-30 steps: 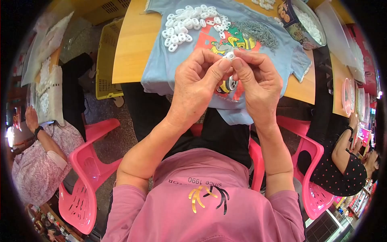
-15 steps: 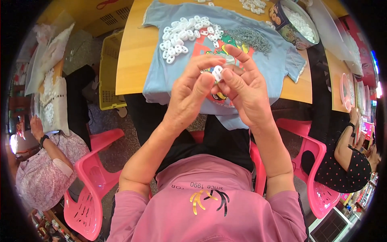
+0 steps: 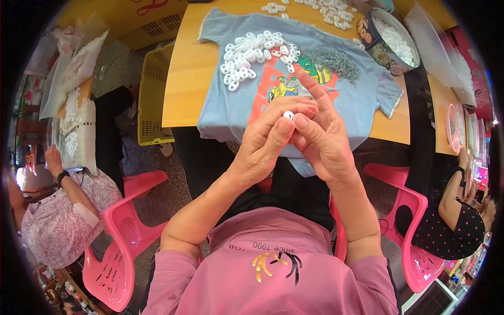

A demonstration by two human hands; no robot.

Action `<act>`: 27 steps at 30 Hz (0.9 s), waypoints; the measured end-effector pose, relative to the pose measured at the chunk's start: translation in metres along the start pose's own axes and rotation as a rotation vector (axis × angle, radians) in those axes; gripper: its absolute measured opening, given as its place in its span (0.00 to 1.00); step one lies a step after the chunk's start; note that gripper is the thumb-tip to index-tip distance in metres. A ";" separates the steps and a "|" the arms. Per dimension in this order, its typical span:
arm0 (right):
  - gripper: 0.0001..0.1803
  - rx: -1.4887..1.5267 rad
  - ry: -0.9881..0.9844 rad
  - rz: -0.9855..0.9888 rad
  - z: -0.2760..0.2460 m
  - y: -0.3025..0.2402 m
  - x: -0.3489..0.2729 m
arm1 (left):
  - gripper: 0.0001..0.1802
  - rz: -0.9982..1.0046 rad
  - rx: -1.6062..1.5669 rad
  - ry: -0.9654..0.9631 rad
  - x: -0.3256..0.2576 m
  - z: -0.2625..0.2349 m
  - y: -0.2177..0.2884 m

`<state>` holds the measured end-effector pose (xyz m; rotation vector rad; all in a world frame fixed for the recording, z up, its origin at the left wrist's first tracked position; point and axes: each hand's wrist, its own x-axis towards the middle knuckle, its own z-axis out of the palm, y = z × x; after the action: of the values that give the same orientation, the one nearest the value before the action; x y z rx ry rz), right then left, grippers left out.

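1. A white plastic piece [image 3: 288, 115] with a dark hole is sitting between both thumb tips, above the near part of the T-shirt.
2. The left hand [image 3: 265, 142] is pinching it between thumb and fingers; the right hand [image 3: 329, 142] is pressing its thumb against the other side, index finger pointing away. The hands are touching, both clamped on the piece.
3. Beneath, a light-blue T-shirt [image 3: 220, 102] with a colourful cartoon print is lying across a wooden table [image 3: 181, 79] and hanging over its near edge.
4. On the shirt, a heap of white two-hole pieces [image 3: 244, 58] is lying left of a tangled grey heap [image 3: 338, 63], whose parts are too small to tell.
5. A round printed tin [image 3: 371, 50] is holding more white pieces at the right.
6. A yellow plastic crate [image 3: 152, 100] is standing left of the table.
7. Co-workers are sitting on both sides.
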<state>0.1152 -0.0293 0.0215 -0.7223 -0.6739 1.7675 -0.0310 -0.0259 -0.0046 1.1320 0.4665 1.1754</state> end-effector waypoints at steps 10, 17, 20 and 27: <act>0.45 -0.030 -0.062 0.022 -0.004 0.000 -0.006 | 0.19 0.103 0.076 0.029 -0.003 0.000 -0.011; 0.43 -0.005 0.020 0.030 0.021 -0.003 -0.010 | 0.25 0.132 0.103 -0.078 -0.006 -0.009 -0.016; 0.42 -0.047 0.059 0.019 0.014 0.002 -0.010 | 0.18 0.119 0.002 -0.013 -0.005 -0.004 -0.015; 0.27 -0.474 -0.017 -0.053 -0.003 -0.010 0.004 | 0.15 0.022 0.314 0.251 0.002 -0.026 0.020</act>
<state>0.1229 -0.0228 0.0265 -0.9957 -1.1326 1.5789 -0.0606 -0.0133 0.0021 1.2630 0.8556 1.3004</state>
